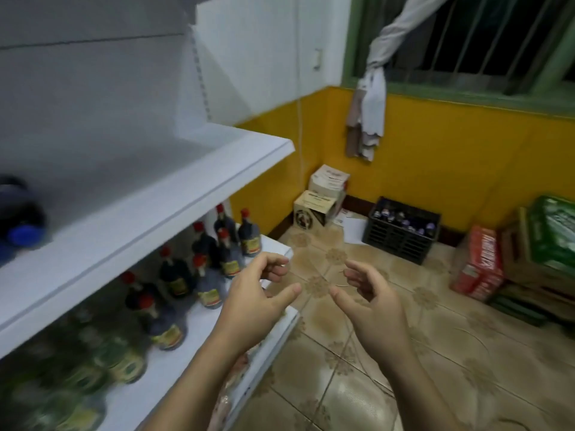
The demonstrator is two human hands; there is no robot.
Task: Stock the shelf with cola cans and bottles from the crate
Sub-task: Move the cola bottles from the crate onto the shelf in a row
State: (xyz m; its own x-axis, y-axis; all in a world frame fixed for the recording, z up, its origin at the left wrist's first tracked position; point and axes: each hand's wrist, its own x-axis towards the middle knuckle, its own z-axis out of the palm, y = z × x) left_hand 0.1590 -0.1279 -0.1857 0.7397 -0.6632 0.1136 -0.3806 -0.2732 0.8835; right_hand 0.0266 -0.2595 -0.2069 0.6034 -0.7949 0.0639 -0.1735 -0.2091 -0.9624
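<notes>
At the far left, on the white upper shelf (pixel 161 188), there is a dark bottle with a blue cap (pixel 23 234); it is blurred. Under it, the lower shelf (pixel 199 318) carries dark bottles with red caps (pixel 228 244), standing upright in rows. The left hand (pixel 255 297) is in the air just before the front edge of the lower shelf. Its grip is half wide: the fingers are loosely curled and hold nothing. A little apart, the right hand (pixel 376 297) is over the tiled floor (pixel 435 384) with the same loose, empty grip. Farther back, two cardboard boxes (pixel 323 197) stand stacked in the corner of the yellow wall (pixel 451 157). To their right the black crate (pixel 401 241) stands on the floor against the wall, well apart from both hands, with capped bottles (pixel 404 219) upright inside. At the right edge are a red pack (pixel 479 269) and a green box (pixel 553 228).
</notes>
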